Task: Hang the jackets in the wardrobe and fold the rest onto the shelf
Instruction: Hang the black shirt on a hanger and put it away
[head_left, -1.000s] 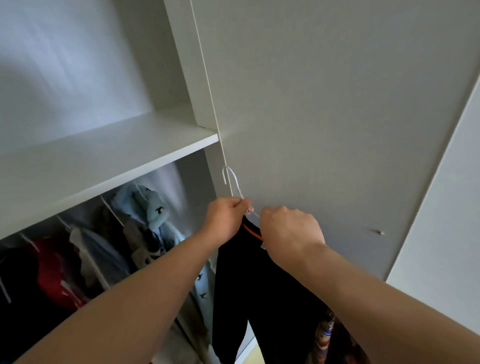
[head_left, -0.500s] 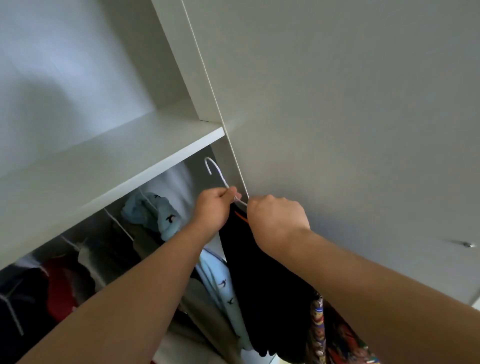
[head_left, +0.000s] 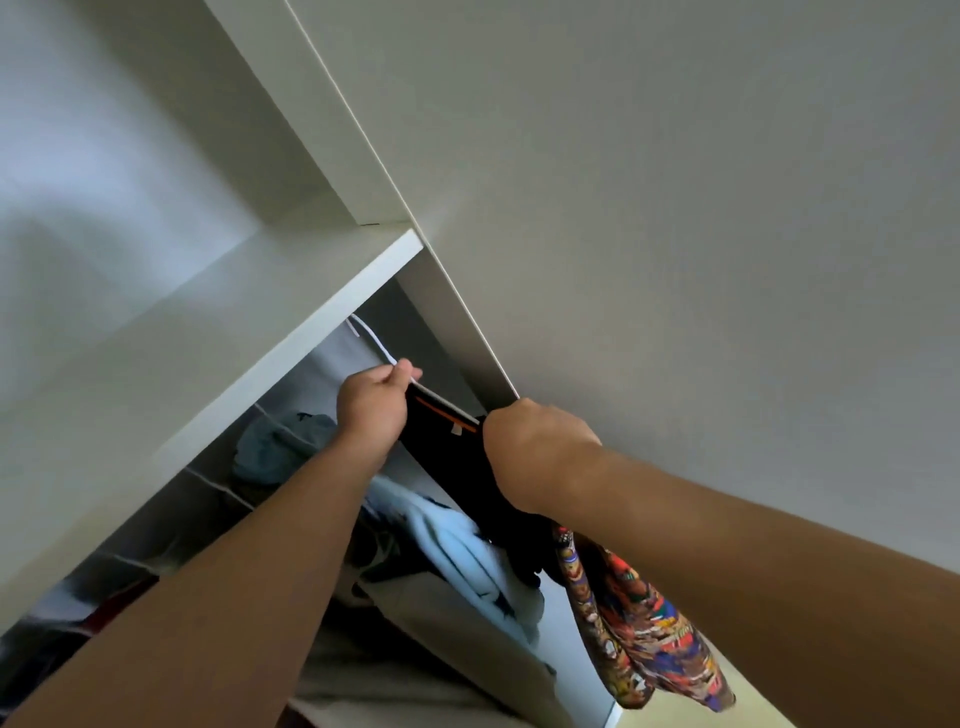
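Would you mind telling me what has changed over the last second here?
The left hand and right hand carried the white hanger with the black garment left into the wardrobe; its hook now sits just under the shelf. Both grips are unchanged.

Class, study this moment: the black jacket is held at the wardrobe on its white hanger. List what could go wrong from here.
1. The hanger hook sits just under the shelf; the rail is hidden, so it may miss or knock the shelf edge.
2. The left hand only pinches the wire, so it could twist free.
3. The jacket, gripped by the right hand, may bunch against the crowded hung clothes.
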